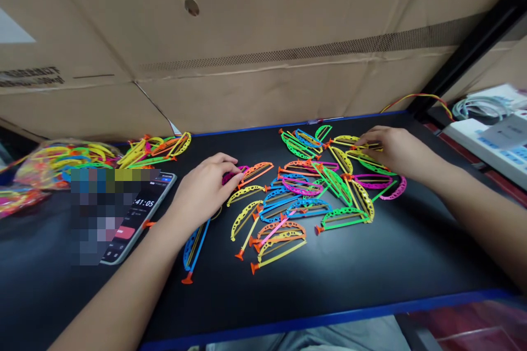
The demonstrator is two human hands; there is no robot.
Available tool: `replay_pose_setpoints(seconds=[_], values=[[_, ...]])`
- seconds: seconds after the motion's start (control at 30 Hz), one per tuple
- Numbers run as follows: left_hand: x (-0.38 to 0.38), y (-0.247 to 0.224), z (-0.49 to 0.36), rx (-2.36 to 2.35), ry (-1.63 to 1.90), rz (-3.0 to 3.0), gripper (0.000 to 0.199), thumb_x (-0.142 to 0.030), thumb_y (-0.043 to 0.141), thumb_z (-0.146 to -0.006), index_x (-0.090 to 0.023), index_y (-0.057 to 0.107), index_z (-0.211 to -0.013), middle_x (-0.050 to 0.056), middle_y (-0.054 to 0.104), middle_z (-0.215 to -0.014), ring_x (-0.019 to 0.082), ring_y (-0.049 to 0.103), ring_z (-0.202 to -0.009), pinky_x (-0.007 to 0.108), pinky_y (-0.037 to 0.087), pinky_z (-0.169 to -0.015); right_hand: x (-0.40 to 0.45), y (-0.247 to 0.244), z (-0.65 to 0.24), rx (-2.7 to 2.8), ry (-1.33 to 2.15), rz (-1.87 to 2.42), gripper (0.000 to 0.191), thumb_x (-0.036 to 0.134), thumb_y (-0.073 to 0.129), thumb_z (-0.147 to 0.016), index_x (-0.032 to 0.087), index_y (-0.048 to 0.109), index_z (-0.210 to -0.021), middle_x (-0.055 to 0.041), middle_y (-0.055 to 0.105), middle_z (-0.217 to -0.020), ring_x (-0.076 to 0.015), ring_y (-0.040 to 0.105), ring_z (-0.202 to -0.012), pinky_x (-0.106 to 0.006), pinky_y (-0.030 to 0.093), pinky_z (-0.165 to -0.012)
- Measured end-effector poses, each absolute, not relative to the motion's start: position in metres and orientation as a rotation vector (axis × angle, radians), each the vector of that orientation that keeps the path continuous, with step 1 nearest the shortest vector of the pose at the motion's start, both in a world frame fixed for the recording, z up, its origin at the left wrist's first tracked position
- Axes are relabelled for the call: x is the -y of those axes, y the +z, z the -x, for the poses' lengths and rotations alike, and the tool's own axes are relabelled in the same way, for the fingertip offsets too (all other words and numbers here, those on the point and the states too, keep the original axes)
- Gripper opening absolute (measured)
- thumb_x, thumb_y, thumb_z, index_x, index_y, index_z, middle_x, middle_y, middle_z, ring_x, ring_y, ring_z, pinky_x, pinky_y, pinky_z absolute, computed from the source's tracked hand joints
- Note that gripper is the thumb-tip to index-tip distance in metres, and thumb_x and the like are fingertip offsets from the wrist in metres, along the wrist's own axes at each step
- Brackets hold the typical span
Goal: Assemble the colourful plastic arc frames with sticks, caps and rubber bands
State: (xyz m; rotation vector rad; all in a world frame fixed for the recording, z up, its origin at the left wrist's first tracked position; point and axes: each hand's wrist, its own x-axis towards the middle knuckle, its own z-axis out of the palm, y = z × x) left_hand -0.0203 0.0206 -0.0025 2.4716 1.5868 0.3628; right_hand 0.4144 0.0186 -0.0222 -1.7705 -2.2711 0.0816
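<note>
Toy plastic bows with orange suction-cup arrows lie spread over a black tabletop [391,263]. On the left of the spread, my left hand [208,184] has its curled fingers and thumb around a magenta toy bow [235,174], partly hidden by them. An orange bow [257,171] touches that spot, and a blue bow [195,247] lies below my left wrist. At the far right of the spread, my right hand [391,151] closes its fingertips on a yellow toy bow [346,141]. A magenta bow [373,181] and a green bow [342,218] rest nearer to me.
A phone [144,219] lies left of my left forearm. Behind it are a heap of bows [156,148] and a clear bag [66,159] of more bows. A cardboard box [263,96] walls off the back. At right stand a dark post [465,57] and a coiled cable [481,107].
</note>
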Motion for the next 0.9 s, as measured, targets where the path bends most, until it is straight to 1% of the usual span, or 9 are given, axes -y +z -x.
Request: replay_pose_setpoints(seconds=[0.1, 0.27, 0.37, 0.5, 0.63, 0.73, 0.77, 0.83, 0.9], values=[[-0.02, -0.005, 0.02, -1.568, 0.395, -2.492, 0.039, -0.047, 0.051, -0.101, -0.022, 0.081, -0.099, 0.011, 0.074, -0.129, 0.032, 0.073, -0.11, 0.05, 0.06, -0.096, -0.019, -0.021, -0.411, 2.255, 0.093, 1.788, 0.022, 0.026, 0.057, -0.091, 0.017, 0.076, -0.095, -0.0155, 0.077, -0.105, -0.0316, 0.074, -0.093, -0.045, 0.058, -0.085], [-0.019, -0.004, 0.018, -1.524, 0.419, -2.488, 0.04, -0.047, 0.051, -0.102, -0.022, 0.081, -0.098, 0.011, 0.076, -0.125, 0.032, 0.074, -0.109, 0.051, 0.06, -0.095, -0.016, -0.012, -0.405, 2.173, 0.129, 1.801, 0.014, 0.023, 0.059, -0.087, 0.02, 0.073, -0.083, -0.0125, 0.079, -0.092, -0.0316, 0.075, -0.088, -0.041, 0.056, -0.079], [-0.018, -0.002, 0.017, -1.51, 0.411, -2.488, 0.038, -0.046, 0.051, -0.102, -0.021, 0.08, -0.097, 0.011, 0.076, -0.121, 0.033, 0.074, -0.109, 0.052, 0.059, -0.097, -0.014, 0.0, -0.407, 2.098, 0.11, 1.831, 0.014, 0.021, 0.059, -0.085, 0.019, 0.073, -0.083, -0.012, 0.079, -0.087, -0.0299, 0.076, -0.085, -0.038, 0.054, -0.075], [-0.018, -0.001, 0.016, -1.519, 0.358, -2.527, 0.037, -0.045, 0.051, -0.102, -0.022, 0.079, -0.097, 0.011, 0.077, -0.117, 0.033, 0.073, -0.109, 0.052, 0.059, -0.097, -0.016, 0.01, -0.422, 2.007, 0.02, 1.901, 0.016, 0.021, 0.06, -0.084, 0.017, 0.075, -0.085, -0.0121, 0.077, -0.082, -0.0257, 0.071, -0.076, -0.037, 0.052, -0.073], [-0.018, -0.003, 0.017, -1.519, 0.292, -2.581, 0.038, -0.045, 0.051, -0.103, -0.02, 0.078, -0.102, 0.013, 0.077, -0.119, 0.035, 0.073, -0.11, 0.054, 0.057, -0.099, -0.025, 0.009, -0.445, 2.174, 0.001, 1.888, 0.021, 0.028, 0.063, -0.087, 0.016, 0.078, -0.092, -0.0163, 0.08, -0.096, -0.0275, 0.071, -0.084, -0.04, 0.054, -0.079], [-0.017, -0.002, 0.015, -1.532, 0.276, -2.576, 0.043, -0.05, 0.048, -0.105, -0.018, 0.078, -0.105, 0.014, 0.076, -0.122, 0.036, 0.073, -0.112, 0.054, 0.057, -0.1, -0.028, 0.01, -0.457, 2.25, 0.143, 1.895, 0.032, 0.038, 0.062, -0.093, 0.014, 0.079, -0.104, -0.0184, 0.081, -0.106, -0.0291, 0.074, -0.088, -0.042, 0.057, -0.084], [-0.016, -0.001, 0.015, -1.536, 0.281, -2.565, 0.047, -0.053, 0.046, -0.106, -0.018, 0.077, -0.108, 0.014, 0.075, -0.124, 0.036, 0.072, -0.113, 0.054, 0.057, -0.101, -0.027, 0.012, -0.457, 2.235, 0.19, 1.905, 0.039, 0.045, 0.062, -0.095, 0.013, 0.078, -0.112, -0.0194, 0.08, -0.113, -0.0309, 0.075, -0.093, -0.044, 0.058, -0.088], [-0.013, 0.0, 0.013, -1.538, 0.3, -2.532, 0.056, -0.06, 0.041, -0.106, -0.018, 0.075, -0.118, 0.015, 0.073, -0.13, 0.036, 0.072, -0.116, 0.055, 0.056, -0.103, -0.024, 0.015, -0.454, 2.197, 0.253, 1.915, 0.062, 0.059, 0.063, -0.094, 0.012, 0.072, -0.132, -0.0219, 0.074, -0.133, -0.0367, 0.073, -0.115, -0.049, 0.057, -0.103], [-0.01, -0.001, 0.011, -1.521, 0.327, -2.499, 0.065, -0.067, 0.039, -0.106, -0.016, 0.068, -0.134, 0.017, 0.067, -0.142, 0.038, 0.068, -0.126, 0.057, 0.054, -0.108, -0.018, 0.016, -0.448, 2.216, 0.316, 1.907, 0.082, 0.07, 0.063, -0.091, 0.015, 0.061, -0.151, -0.0215, 0.063, -0.152, -0.0406, 0.062, -0.138, -0.053, 0.049, -0.118]])
